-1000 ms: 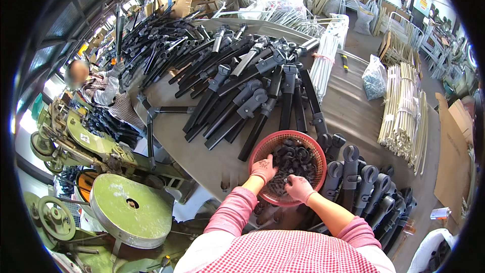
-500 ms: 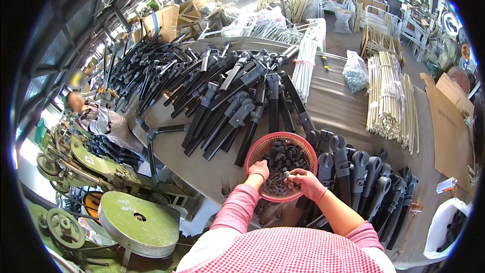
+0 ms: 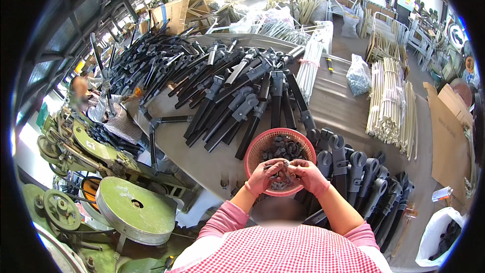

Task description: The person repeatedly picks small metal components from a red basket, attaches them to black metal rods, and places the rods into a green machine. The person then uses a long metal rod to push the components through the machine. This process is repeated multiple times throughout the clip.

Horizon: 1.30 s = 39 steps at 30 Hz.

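At the far left, a green machine (image 3: 113,207) with a broad round disc lies below a co-worker in a checked garment (image 3: 118,124), whose hands are too small to read clearly. A heap of black tubes (image 3: 146,65) covers the far part of the bench (image 3: 182,149); further right, a looser group of black tubes with grey joints (image 3: 242,111) points toward the wearer. At centre, near the bench's close edge, stands a red perforated basket (image 3: 251,147) containing small black parts (image 3: 283,149). Over its near side the left hand (image 3: 262,178) curls inward; whether its fingers grip anything cannot be told. Facing it, the right hand (image 3: 309,174) pinches a small grey piece (image 3: 286,163) between its fingers, just beside the left fingertips. Beside the basket, to the right, lies a row of hook-ended tubes (image 3: 356,169); beyond them are cream rods (image 3: 389,101) in bundles and, rightmost, brown cardboard (image 3: 447,141)
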Each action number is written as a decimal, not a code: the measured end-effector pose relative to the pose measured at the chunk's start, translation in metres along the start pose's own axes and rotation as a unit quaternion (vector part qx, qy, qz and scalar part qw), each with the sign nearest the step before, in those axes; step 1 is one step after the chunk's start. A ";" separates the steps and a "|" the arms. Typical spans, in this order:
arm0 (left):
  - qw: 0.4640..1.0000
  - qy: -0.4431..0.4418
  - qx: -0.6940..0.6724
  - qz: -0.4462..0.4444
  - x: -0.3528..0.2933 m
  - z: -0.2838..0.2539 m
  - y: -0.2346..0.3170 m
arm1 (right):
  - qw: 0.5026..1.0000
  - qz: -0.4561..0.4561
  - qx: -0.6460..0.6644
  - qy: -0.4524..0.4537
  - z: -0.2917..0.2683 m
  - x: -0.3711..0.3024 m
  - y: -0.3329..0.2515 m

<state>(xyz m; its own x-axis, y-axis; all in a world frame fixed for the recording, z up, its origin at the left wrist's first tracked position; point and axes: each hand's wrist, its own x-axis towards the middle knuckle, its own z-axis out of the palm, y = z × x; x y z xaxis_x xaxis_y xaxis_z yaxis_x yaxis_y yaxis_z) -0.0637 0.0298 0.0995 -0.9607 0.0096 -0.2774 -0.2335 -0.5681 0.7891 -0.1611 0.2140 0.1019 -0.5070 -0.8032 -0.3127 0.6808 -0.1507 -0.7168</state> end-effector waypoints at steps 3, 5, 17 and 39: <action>0.998 -0.028 0.045 0.025 -0.003 0.009 0.003 | 0.998 0.039 -0.045 -0.033 0.003 -0.008 -0.010; 0.996 -0.010 0.074 0.039 -0.003 0.010 0.002 | 0.998 0.049 -0.026 -0.011 0.007 -0.012 -0.012; 0.979 0.033 0.154 0.133 -0.004 0.014 -0.003 | 0.994 -0.047 -0.082 0.057 0.018 -0.019 -0.004; 0.873 -0.038 0.319 0.368 -0.004 0.017 -0.004 | 0.989 -0.082 -0.101 0.068 0.030 -0.022 0.002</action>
<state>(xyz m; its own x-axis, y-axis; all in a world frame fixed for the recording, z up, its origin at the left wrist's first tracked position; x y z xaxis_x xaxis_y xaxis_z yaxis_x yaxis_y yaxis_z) -0.0618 0.0459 0.1070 -0.8874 -0.0960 0.4509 0.4379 0.1305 0.8895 -0.1328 0.2143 0.1256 -0.6770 -0.6910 -0.2533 0.4720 -0.1435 -0.8699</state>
